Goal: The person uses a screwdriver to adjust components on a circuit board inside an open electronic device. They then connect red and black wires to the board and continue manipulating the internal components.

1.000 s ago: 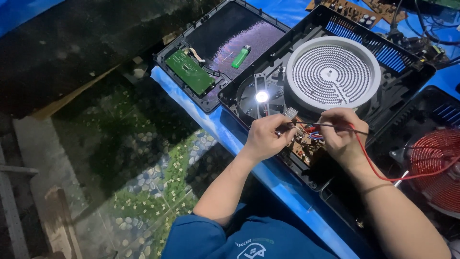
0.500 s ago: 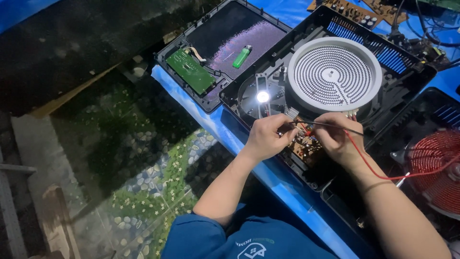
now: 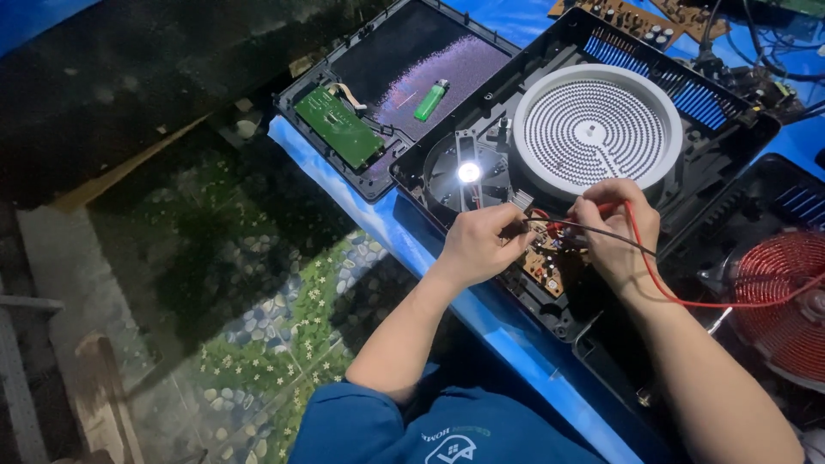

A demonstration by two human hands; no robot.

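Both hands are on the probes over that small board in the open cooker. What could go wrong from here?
1. The left hand and right hand crowd the small circuit board; a slipped probe tip might bridge neighbouring parts.
2. The red lead trails past the right wrist and could snag, tugging the probe off.
3. The bright light beside the board may glare and hide detail.

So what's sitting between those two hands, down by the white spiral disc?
In the head view, a small tan circuit board lies between the left hand and the right hand, with a black probe lead crossing the gap.
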